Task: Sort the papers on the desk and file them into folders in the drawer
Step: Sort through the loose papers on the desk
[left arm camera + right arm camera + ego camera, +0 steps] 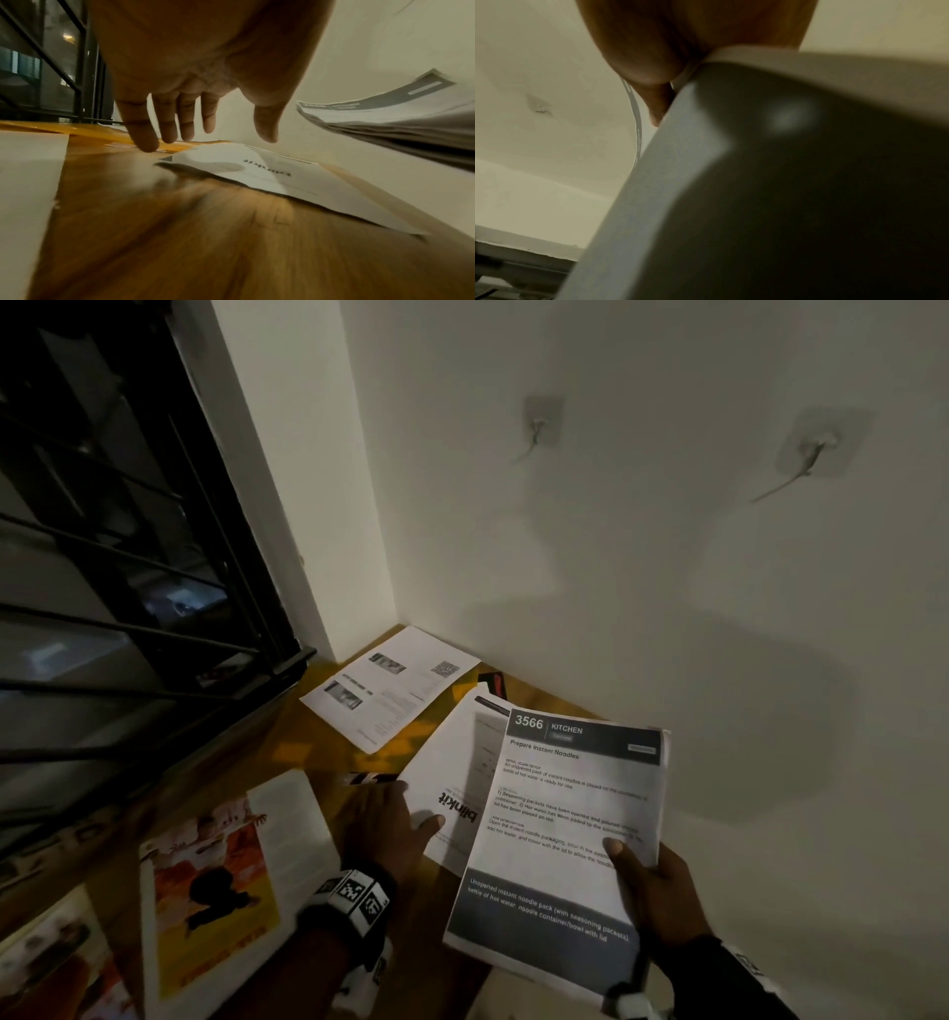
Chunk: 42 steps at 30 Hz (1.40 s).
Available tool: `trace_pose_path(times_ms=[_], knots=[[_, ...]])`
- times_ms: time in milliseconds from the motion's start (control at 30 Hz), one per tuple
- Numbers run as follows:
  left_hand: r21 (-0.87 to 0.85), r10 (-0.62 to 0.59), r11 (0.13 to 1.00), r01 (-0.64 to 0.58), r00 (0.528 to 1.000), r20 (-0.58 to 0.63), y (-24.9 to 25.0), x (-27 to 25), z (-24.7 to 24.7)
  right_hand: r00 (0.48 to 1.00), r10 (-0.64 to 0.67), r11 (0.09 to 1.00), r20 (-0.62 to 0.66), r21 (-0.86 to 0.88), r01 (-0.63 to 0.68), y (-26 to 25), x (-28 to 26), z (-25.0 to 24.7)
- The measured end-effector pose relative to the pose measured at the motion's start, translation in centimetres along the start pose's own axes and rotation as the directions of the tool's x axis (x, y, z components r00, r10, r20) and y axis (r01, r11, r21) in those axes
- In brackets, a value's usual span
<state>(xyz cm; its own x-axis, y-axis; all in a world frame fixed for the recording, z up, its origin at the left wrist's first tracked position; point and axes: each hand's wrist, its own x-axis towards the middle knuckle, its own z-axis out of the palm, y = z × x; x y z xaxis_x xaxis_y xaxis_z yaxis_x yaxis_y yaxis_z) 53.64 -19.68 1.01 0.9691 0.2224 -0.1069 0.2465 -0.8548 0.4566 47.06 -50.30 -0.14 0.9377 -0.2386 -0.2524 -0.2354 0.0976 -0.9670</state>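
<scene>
My right hand (652, 891) grips a stack of printed sheets (560, 834) by its right edge, thumb on top; the top sheet is headed "3566 KITCHEN". The same stack (385, 119) hangs at the right of the left wrist view, and its underside (757, 182) fills the right wrist view. My left hand (390, 819) hovers with straight, spread fingers (167, 125) over the left edge of a white "blinkit" sheet (447, 793) that lies flat on the wooden desk (180, 233). The blinkit sheet (270, 178) holds nothing on it. No drawer or folder is in view.
Another printed sheet (390, 685) with photos and a QR code lies in the desk's far corner. An open magazine (221, 880) with colour pictures lies at the left. A barred window (102, 557) stands at the left, a white wall (667, 557) with two hooks behind.
</scene>
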Motion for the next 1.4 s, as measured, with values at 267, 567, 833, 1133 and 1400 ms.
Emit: trace_pose_path(times_ms=[267, 567, 833, 1133, 1400], knots=[[0.134, -0.144, 0.982, 0.136, 0.988, 0.052, 0.3, 2.8, 1.5, 0.998, 0.061, 0.995, -0.025, 0.082, -0.059, 0.5, 1.4, -1.8], [-0.193, -0.183, 0.961, 0.198, 0.979, 0.094, 0.6, 3.3, 0.6, 0.983, 0.139, 0.987, -0.121, 0.102, -0.127, 1.7, 1.9, -3.5], [-0.436, -0.130, 0.886, 0.156, 0.987, 0.091, -2.2, 4.8, -4.3, 0.990, 0.115, 0.992, -0.081, 0.053, -0.111, 1.8, 2.1, -2.1], [-0.187, 0.222, 0.966, -0.176, 0.939, 0.264, -4.2, 8.9, -7.5, 0.987, 0.134, 0.978, 0.092, -0.170, -0.117, 0.8, 3.1, 1.3], [-0.255, -0.015, 0.964, 0.072, 0.975, 0.221, -5.6, 7.9, -7.2, 0.984, 0.160, 0.952, 0.083, -0.277, -0.132, 1.7, 3.6, 1.8]])
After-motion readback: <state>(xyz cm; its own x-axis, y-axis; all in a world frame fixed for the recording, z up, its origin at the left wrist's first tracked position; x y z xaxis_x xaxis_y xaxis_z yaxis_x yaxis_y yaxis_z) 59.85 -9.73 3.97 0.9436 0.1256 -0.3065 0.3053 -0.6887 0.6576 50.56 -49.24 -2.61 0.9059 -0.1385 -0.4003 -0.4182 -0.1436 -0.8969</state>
